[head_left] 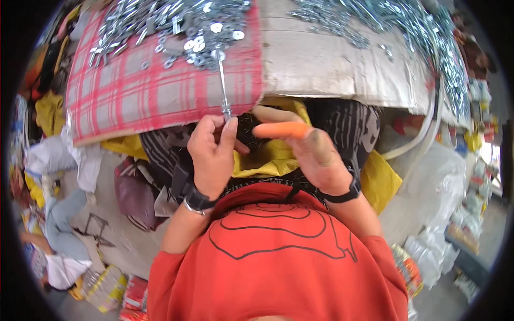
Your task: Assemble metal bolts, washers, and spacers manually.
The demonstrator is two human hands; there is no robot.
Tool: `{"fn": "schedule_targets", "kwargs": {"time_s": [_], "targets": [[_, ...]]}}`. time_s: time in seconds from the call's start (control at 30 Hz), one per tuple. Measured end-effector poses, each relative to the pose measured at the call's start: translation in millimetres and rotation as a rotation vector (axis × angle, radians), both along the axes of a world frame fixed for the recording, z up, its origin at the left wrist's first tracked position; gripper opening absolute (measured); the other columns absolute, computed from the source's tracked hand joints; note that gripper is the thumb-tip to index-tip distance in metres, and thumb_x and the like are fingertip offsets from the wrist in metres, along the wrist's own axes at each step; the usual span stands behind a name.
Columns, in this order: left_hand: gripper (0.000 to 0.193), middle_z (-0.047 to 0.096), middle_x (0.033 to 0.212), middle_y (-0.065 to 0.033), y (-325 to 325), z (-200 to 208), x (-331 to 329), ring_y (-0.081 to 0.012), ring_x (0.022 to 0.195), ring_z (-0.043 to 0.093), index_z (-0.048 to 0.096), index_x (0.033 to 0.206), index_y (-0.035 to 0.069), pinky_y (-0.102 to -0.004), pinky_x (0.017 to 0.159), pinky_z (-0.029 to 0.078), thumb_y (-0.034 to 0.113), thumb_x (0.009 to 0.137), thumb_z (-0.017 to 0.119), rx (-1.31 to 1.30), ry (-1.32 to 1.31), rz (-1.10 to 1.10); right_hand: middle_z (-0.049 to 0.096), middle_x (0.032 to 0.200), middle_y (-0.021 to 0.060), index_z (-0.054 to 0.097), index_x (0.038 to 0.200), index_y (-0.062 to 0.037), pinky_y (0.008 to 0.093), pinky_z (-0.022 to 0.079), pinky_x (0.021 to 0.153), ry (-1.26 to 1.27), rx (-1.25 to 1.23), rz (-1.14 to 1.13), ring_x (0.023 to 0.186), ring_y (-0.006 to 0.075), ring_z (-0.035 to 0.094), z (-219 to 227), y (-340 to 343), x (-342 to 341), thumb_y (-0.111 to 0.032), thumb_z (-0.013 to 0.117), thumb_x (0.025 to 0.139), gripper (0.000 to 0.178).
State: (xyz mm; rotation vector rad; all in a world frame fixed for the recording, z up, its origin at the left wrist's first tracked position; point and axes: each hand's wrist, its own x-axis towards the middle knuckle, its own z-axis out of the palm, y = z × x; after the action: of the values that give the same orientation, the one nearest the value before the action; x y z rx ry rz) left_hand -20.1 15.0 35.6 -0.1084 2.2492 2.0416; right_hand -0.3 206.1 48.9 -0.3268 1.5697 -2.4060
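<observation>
Pinching the near end of a thin metal rod point(221, 80) with the left hand point(211, 152): thumb and index tip closed on it, just past the near edge of the counter point(160, 101). Rod points away from the body, far end over the washer pile point(201, 45) on the red plaid cloth side. Small metal fittings point(226, 109) sit around the rod right at the left fingertips; exact type too small to tell. Right hand point(324, 163) is just to the right of the rod's near end, fingers angled left toward it, apart from the rod as seen here. Orange finger cover point(281, 130) on one right finger, darker cover point(319, 147) on the thumb. Right fingers are part bent and blurred, so can't tell whether they grip anything. Loose metal pieces point(139, 24) lie beyond the left hand, next to the washers; a second heap of shiny parts point(396, 21) is well off to the right, on the cardboard point(342, 75) side. Yellow sheet point(273, 160) is below and between both hands, over the lap.
</observation>
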Motion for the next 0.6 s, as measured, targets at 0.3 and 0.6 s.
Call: {"fn": "schedule_targets", "kwargs": {"time_s": [0.3,0.6], "targets": [[0.013,0.057,0.081,-0.0068,-8.4,-10.2,20.1,-0.0161,0.058,0.063,0.055,0.093,0.0,-0.0268,0.051,0.049,0.012,0.091,0.061,0.316,-0.127,-0.509,0.063,0.106,0.0106,0.067,0.101,0.0011,0.0293,0.046,0.084,-0.279,0.285,-0.001,0.096,0.0157,0.059,0.7,-6.7,-5.2,-0.006,0.064,0.086,0.017],[0.022,0.052,0.081,-0.013,-1.0,-35.8,37.7,-0.0333,0.066,0.06,0.052,0.088,0.001,-0.0422,0.056,0.049,0.02,0.087,0.063,-0.31,0.407,-0.261,0.058,0.071,0.0011,0.065,0.083,-0.0004,0.0246,0.038,0.057,0.054,0.906,-0.095,0.062,0.0078,0.047,-3.9,-26.8,-13.1,-0.01,0.075,0.081,0.013]]}}
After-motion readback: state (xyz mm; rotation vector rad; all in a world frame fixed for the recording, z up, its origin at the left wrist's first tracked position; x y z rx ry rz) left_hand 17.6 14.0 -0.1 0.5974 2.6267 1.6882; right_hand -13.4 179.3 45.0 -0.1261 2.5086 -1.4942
